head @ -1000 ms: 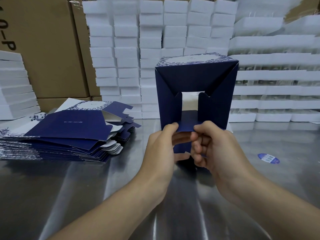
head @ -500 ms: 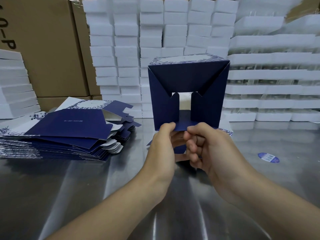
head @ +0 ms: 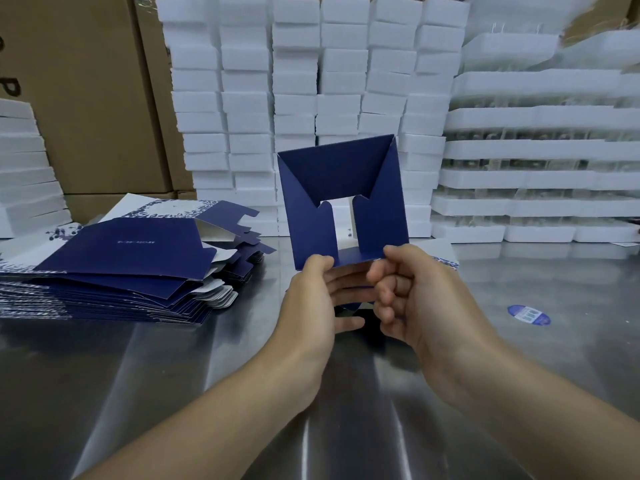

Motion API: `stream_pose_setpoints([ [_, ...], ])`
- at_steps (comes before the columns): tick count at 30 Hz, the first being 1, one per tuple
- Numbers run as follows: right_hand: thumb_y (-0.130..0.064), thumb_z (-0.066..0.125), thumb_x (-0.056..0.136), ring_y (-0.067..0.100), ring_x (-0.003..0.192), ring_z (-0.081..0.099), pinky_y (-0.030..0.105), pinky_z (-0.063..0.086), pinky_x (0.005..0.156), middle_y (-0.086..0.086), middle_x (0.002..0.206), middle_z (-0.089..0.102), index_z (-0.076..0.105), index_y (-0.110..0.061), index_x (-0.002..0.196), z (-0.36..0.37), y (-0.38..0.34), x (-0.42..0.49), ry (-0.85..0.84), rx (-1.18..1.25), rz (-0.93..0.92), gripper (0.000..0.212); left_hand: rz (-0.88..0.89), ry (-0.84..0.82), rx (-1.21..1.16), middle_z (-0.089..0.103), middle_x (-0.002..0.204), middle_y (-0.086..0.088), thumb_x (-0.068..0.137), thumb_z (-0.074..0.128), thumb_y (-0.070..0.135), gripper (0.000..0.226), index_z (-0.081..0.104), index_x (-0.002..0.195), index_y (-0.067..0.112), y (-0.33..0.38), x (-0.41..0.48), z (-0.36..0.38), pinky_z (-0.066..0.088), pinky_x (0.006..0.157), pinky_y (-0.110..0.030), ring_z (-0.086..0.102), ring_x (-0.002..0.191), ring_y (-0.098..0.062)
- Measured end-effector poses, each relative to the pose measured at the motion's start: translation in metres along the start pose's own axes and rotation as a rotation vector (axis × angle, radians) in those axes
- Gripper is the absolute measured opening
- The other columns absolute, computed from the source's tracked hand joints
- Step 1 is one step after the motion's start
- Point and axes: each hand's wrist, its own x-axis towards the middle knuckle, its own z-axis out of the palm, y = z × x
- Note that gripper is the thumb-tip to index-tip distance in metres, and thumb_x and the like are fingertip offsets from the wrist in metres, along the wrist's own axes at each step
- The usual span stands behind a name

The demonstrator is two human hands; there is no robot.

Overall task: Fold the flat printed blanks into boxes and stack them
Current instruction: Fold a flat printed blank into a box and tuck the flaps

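Navy-blue printed cardboard box blank (head: 343,199) stands half-folded above the shiny steel table (head: 138,393) — my left hand (head: 311,299) and right hand (head: 412,296) both pinch its lower flap edge. Flat matte blanks (head: 114,265) pile to my left; white foam blocks (head: 311,81) wall the back.

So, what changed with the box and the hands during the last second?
The box came down and a little left, and tipped so its patterned top no longer shows. The left hand and right hand still hold its lower flap. The pile of blanks and the sticker stayed put.
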Motion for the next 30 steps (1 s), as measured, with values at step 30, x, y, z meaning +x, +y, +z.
stream_pose_setpoints([
  [30, -0.036, 0.064, 0.098, 0.013, 0.044, 0.052, 0.027, 0.04, 0.05, -0.005, 0.06, 0.064, 0.069, -0.021, 0.096, -0.001, 0.006, 0.001, 0.062, -0.168, -0.114, 0.016, 0.063, 0.074, 0.14, 0.082, 0.09, 0.002, 0.104, 0.045, 0.03, 0.039, 0.079, 0.101, 0.012, 0.0, 0.005, -0.007, 0.046, 0.07, -0.033, 0.071, 0.069, -0.006],
])
